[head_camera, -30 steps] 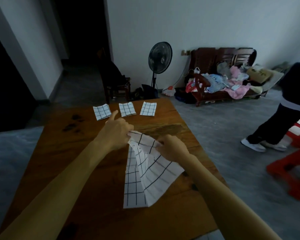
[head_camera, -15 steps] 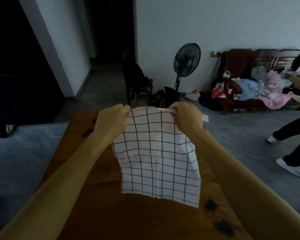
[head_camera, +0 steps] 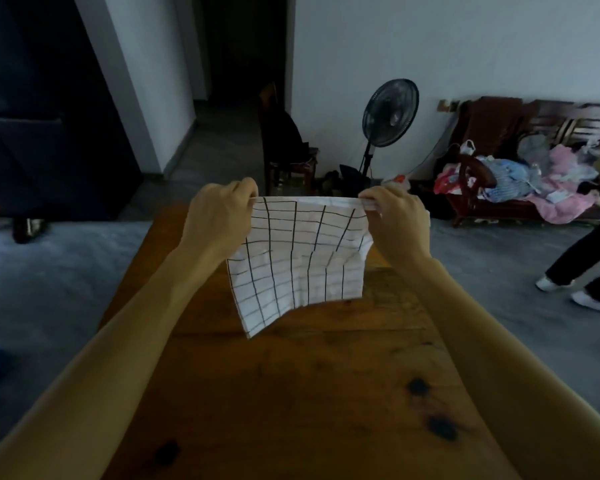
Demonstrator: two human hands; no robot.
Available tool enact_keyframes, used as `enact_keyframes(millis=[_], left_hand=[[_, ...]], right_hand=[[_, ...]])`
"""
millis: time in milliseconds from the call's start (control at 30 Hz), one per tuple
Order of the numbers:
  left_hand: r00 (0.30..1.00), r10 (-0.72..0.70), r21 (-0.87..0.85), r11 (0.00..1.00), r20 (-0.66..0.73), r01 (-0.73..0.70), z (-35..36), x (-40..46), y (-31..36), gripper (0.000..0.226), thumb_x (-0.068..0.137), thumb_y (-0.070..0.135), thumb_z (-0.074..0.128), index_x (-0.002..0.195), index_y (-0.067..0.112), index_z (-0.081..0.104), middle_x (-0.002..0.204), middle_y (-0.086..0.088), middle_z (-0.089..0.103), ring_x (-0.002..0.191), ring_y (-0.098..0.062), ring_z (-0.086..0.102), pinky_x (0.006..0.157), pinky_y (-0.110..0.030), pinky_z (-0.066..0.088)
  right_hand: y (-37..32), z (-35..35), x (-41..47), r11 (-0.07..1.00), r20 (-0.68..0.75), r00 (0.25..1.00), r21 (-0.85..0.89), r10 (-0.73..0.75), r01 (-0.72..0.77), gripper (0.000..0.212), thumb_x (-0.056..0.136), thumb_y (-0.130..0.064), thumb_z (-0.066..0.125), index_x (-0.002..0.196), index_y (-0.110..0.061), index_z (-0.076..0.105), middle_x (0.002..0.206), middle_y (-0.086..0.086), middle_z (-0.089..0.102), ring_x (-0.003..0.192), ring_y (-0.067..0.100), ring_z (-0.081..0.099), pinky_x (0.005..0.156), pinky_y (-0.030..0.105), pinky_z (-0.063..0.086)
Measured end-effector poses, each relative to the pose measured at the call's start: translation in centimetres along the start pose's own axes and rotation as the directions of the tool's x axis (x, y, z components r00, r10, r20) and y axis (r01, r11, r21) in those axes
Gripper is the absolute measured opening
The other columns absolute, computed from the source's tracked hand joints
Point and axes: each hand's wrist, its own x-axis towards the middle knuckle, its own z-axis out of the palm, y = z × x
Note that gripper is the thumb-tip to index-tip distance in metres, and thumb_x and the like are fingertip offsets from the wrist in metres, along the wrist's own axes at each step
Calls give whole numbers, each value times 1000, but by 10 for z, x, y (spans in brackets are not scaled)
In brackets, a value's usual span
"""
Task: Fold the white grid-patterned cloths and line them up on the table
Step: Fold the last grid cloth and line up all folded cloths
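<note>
A white grid-patterned cloth (head_camera: 297, 261) hangs spread out in the air above the wooden table (head_camera: 302, 393). My left hand (head_camera: 220, 220) pinches its top left corner. My right hand (head_camera: 397, 221) pinches its top right corner. The top edge is pulled taut between them, and the lower part swings toward the far side, its bottom edge lifted off the table. The folded cloths at the table's far end are hidden behind the held cloth and my hands.
A standing fan (head_camera: 388, 114) and a wooden chair (head_camera: 286, 154) stand beyond the table's far end. A wooden bench (head_camera: 534, 174) heaped with clothes sits at the back right. A person's legs (head_camera: 586, 268) are on the floor at the right.
Both hands lifted the cloth off the table and spread it by its top corners. Since half a second ago the hanging lower part has swung away from me.
</note>
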Motion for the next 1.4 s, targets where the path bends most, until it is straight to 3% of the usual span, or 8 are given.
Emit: enact_keyframes(millis=[133, 233, 367, 533, 833, 1067, 1233, 1400], left_hand=[[999, -21, -35, 999, 48, 23, -14, -58, 9, 11, 97, 20, 48, 96, 11, 54, 74, 1, 48, 73, -18, 47, 69, -30, 35], [995, -7, -86, 996, 103, 16, -16, -109, 15, 9, 96, 16, 50, 99, 11, 57, 77, -3, 59, 72, -16, 46, 72, -29, 35], [977, -30, -88, 995, 212, 50, -4, -173, 16, 16, 98, 19, 47, 105, 15, 60, 79, -4, 64, 77, -22, 54, 68, -29, 41], [914, -130, -48, 986, 384, 160, 6, -248, 33, 25, 98, 16, 47, 117, 21, 62, 101, -4, 68, 96, -24, 56, 79, -34, 48], [775, -276, 61, 954, 568, 294, 10, -351, 85, 29, 95, 8, 47, 109, 25, 65, 101, -2, 69, 99, -23, 57, 82, -32, 52], [765, -323, 105, 941, 557, 321, 5, -371, 103, 23, 92, 6, 51, 96, 19, 69, 76, 1, 65, 70, -14, 50, 60, -27, 44], [802, -345, 72, 932, 488, 356, 12, -346, 95, 20, 92, 7, 55, 105, 14, 67, 88, -5, 69, 81, -20, 60, 79, -35, 50], [834, -320, 58, 942, 450, 330, 47, -309, 63, 23, 93, 2, 53, 109, 9, 67, 87, -10, 69, 78, -26, 61, 82, -37, 46]], right_hand=[[-21, -14, -59, 999, 40, 999, -43, 7, -5, 20, 82, -8, 64, 100, -12, 71, 94, 5, 70, 85, 26, 64, 82, 39, 45], [-33, -22, -113, 998, 138, 990, -56, 40, -32, 31, 84, -30, 53, 101, -11, 70, 96, 5, 70, 89, 24, 64, 86, 39, 43], [-39, -22, -176, 994, 214, 974, -89, 76, -58, 20, 84, -5, 64, 101, -12, 72, 100, 5, 72, 94, 26, 66, 90, 40, 44], [-36, -21, -249, 990, 346, 931, -107, 119, -87, 16, 87, -11, 66, 101, -17, 72, 99, 1, 72, 95, 23, 65, 89, 41, 46], [-4, -33, -356, 992, 564, 817, -103, 122, -77, 9, 85, -14, 68, 91, -20, 72, 90, -2, 70, 86, 18, 63, 88, 36, 46], [8, -40, -381, 989, 648, 747, -100, 149, -111, 21, 88, -10, 61, 103, -22, 70, 101, -4, 68, 99, 17, 60, 96, 36, 41], [12, -19, -348, 988, 624, 767, -130, 150, -88, 20, 91, -11, 58, 102, -22, 70, 100, -4, 69, 98, 17, 60, 96, 36, 41], [17, 22, -309, 980, 651, 738, -187, 178, -71, 14, 96, -24, 56, 97, -25, 70, 97, -6, 68, 94, 15, 59, 95, 35, 40]])
